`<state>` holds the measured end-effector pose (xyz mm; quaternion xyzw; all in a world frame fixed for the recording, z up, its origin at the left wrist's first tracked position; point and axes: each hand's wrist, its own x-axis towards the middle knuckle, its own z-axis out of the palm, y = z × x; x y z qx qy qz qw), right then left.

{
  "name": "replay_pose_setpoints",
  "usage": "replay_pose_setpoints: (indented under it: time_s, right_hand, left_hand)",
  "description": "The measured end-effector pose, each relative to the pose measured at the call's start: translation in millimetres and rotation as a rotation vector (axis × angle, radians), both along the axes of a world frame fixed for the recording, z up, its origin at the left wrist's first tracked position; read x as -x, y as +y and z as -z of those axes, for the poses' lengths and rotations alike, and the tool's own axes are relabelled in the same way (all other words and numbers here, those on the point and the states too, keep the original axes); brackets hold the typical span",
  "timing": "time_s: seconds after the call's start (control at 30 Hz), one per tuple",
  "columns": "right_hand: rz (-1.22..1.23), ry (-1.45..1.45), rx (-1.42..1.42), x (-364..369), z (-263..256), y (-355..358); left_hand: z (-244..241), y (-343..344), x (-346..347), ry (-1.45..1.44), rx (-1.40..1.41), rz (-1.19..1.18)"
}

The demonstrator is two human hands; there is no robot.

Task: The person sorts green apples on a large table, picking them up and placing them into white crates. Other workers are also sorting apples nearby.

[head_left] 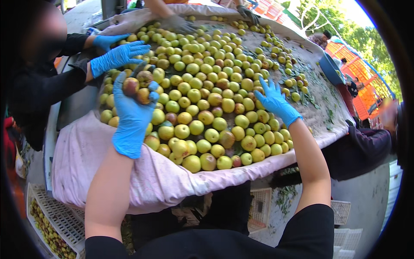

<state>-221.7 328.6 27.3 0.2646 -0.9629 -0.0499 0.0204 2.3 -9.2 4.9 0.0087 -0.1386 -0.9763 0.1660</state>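
My left hand, in a blue disposable glove, is turned palm up at the left of a cloth-covered sorting table. Its fingers curl around a few reddish-brown, blemished fruits that look like jujubes. Beneath and beyond it spreads a layer of green-yellow jujubes, some with brown patches. My right hand, gloved the same way, reaches over the right side of this layer with its fingers spread. Nothing is held in it; its fingertips are at the fruits, and whether they touch is unclear.
A pink-striped cloth drapes over the table's near edge. Blue-gloved hands of a co-worker are at the left; grey-gloved hands work at the far side. Leaves litter the right. A white plastic crate of fruit stands lower left.
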Motion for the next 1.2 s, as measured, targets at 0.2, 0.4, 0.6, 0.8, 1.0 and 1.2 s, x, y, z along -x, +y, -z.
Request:
replay_pose_setpoints:
  time_s: [0.2,0.4,0.6,0.8,1.0,1.2]
  right_hand:
    - [-0.059,-0.160,-0.025,-73.1,21.0,1.7]
    - [-0.653,-0.445,0.081,-162.8,-12.3,-28.8]
    - [0.086,-0.406,-0.324,-84.8,-52.0,88.6]
    - [-0.064,-0.469,-0.188,-110.1,-31.2,49.9]
    - [-0.350,-0.300,0.471,-70.8,-38.2,53.0]
    - [0.498,-0.201,-0.431,-1.6,-51.2,205.9]
  left_hand:
    - [5.3,-1.9,0.7,-0.031,0.058,-0.025]
    - [12.8,-12.5,1.0,-0.028,0.085,-0.020]
    - [15.4,-8.2,4.7,-0.006,0.079,0.032]
    - [13.3,-7.5,3.0,-0.040,0.111,0.034]
    - [12.6,-15.7,-2.1,-0.094,0.119,-0.022]
    - [18.0,-5.4,9.9,-0.011,0.121,0.038]
